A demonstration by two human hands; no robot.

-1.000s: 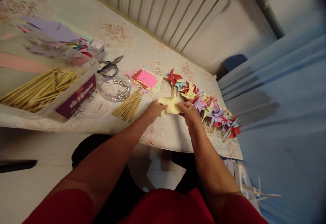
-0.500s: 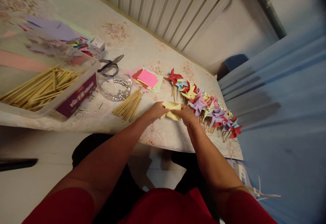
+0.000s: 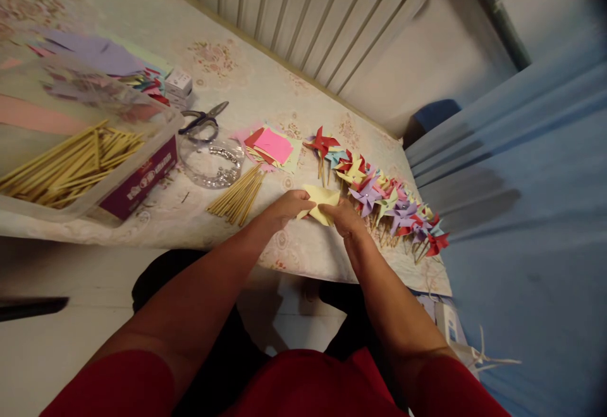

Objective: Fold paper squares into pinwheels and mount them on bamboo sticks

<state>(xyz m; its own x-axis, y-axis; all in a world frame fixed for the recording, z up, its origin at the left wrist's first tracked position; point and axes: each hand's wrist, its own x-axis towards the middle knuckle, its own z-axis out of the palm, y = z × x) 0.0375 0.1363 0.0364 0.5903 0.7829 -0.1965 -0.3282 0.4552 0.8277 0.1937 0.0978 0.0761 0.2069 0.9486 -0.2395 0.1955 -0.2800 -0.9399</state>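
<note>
A pale yellow paper pinwheel point(image 3: 318, 197) is pinched between my two hands just above the near part of the table, with its corners folded toward the middle. My left hand point(image 3: 291, 205) grips its left side, thumb pressed near the centre. From the right, my right hand point(image 3: 345, 214) closes on the other side, its thumb also lying close to the middle. Finished pinwheels point(image 3: 365, 195) in several colours lie in a row right of my right hand. Left of my left hand is a fanned bundle of thin wooden sticks point(image 3: 237, 195).
A stack of coloured paper squares point(image 3: 274, 146) lies behind the sticks. A clear round dish point(image 3: 190, 167) holds small shiny pieces, with scissors point(image 3: 205, 121) behind it. The plastic box point(image 3: 173, 132) at left contains many sticks. A blue curtain point(image 3: 521, 214) hangs at right.
The yellow paper has tilted and shows more of its folded face. My right thumb has shifted slightly over it; both hands keep hold.
</note>
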